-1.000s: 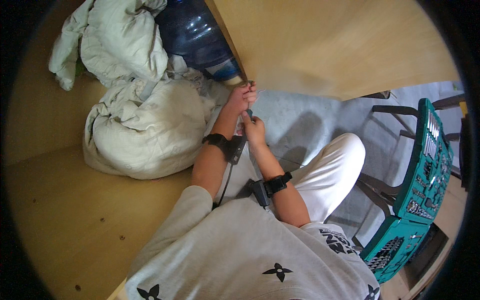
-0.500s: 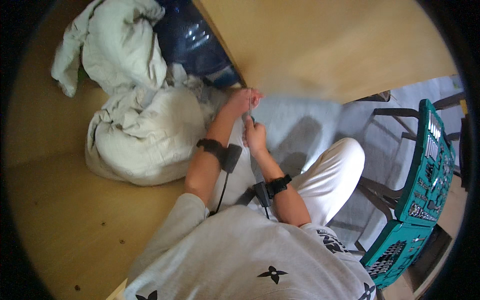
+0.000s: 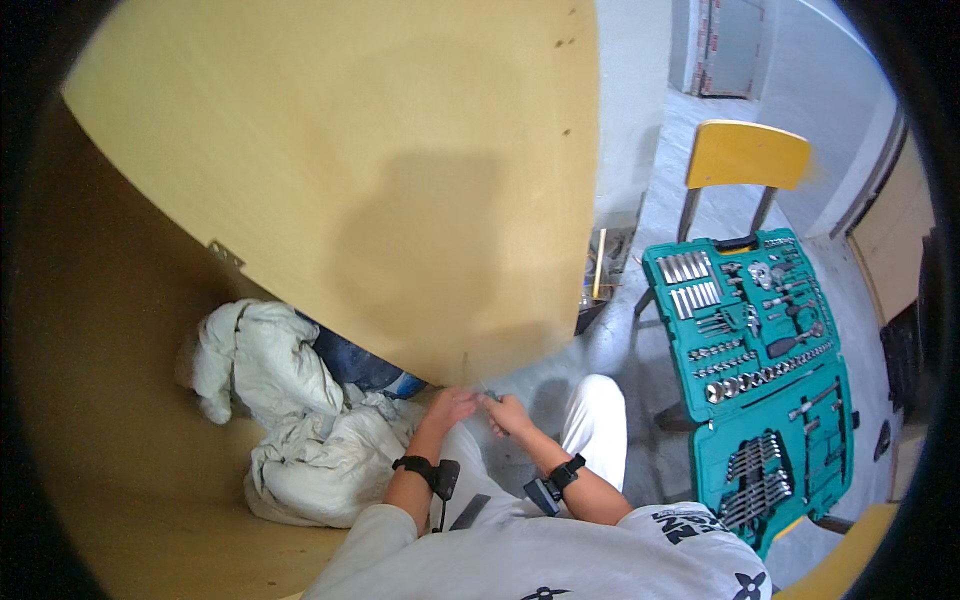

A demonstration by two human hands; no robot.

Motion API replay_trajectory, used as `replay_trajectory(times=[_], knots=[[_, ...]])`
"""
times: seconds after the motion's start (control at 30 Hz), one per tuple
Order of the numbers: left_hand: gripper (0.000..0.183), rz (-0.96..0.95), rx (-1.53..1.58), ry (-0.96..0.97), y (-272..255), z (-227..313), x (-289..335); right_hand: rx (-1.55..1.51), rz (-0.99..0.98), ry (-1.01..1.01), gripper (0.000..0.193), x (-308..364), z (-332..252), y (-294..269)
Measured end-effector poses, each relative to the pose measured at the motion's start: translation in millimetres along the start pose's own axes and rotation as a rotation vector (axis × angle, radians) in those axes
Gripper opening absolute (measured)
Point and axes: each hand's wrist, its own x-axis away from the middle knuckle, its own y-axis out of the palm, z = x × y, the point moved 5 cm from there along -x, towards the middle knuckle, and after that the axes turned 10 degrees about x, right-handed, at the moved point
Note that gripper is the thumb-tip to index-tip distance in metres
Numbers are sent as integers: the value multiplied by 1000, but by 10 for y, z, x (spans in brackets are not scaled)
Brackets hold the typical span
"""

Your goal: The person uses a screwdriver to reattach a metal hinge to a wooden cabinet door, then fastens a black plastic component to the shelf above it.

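Observation:
Both my hands meet above my knees, near the lower edge of the wooden door panel. My right hand is closed around what looks like a screwdriver; only a small grey part of it shows, and its handle is hidden in my fist. My left hand is right beside it at the tool's front end, its fingers drawn together. Whatever those fingers pinch is too small to make out. A metal hinge sits on the panel's left edge.
Crumpled whitish bedding lies in the wooden cabinet on the left, with a dark blue bag behind it. At right, an open green tool case full of sockets and wrenches rests by a yellow-backed chair.
My view has tilted up and swung right, bringing the whole door panel, tool case and chair into sight. My hands stay close together, with the tool still in the right one.

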Motion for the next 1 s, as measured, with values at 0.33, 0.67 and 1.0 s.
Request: replay_trajectory(times=[0.33, 0.67, 1.0], knots=[[19, -72, -143, 261, 1979, 794, 1225, -324, 806, -623, 20, 1695, -2943, -2063], [25, 65, -431, 21, 1693, 868, 3399, 190, 564, -476, 43, 1877, -5056, -2068], [27, 237, -472, 123, 1583, 787, 5286, 92, 622, -731, 38, 1180, -4745, -2935]])
